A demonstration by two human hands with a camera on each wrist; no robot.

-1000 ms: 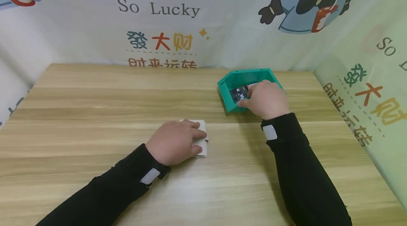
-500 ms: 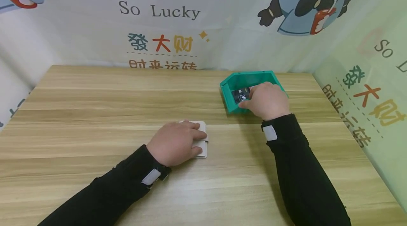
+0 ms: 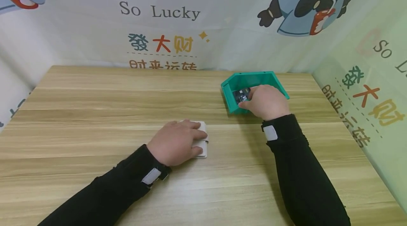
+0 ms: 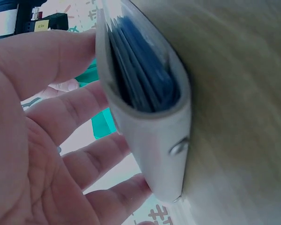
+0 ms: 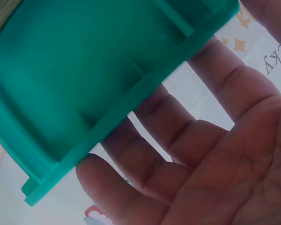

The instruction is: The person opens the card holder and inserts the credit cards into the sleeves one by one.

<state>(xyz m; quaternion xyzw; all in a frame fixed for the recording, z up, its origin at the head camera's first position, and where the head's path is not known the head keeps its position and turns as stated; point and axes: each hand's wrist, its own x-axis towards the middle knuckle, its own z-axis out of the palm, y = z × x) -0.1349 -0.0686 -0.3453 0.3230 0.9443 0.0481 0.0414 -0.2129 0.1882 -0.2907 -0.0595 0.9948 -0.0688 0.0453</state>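
Observation:
My left hand (image 3: 176, 143) rests on a white card holder (image 3: 202, 127) lying on the table. In the left wrist view this card holder (image 4: 154, 145) is seen from its edge, with several clear bluish sleeves inside and a metal snap on the cover; the fingers lie fairly straight against it. My right hand (image 3: 267, 102) reaches into a teal plastic bin (image 3: 251, 77) over its near side. Beside the thumb, a dark card (image 3: 241, 95) with white lettering lies in the bin. In the right wrist view the fingertips are hidden behind the bin's rim (image 5: 117, 117).
The wooden table (image 3: 111, 106) extends to both sides of the card holder. Behind it hangs a printed white cloth (image 3: 222, 42), and a similar greenish one (image 3: 356, 113) borders the right edge. The bin stands near the table's back edge.
The view has shifted very slightly. Both hands stay where they were, the left on the card holder and the right in the bin; less of the bin's contents shows beside the right fingers.

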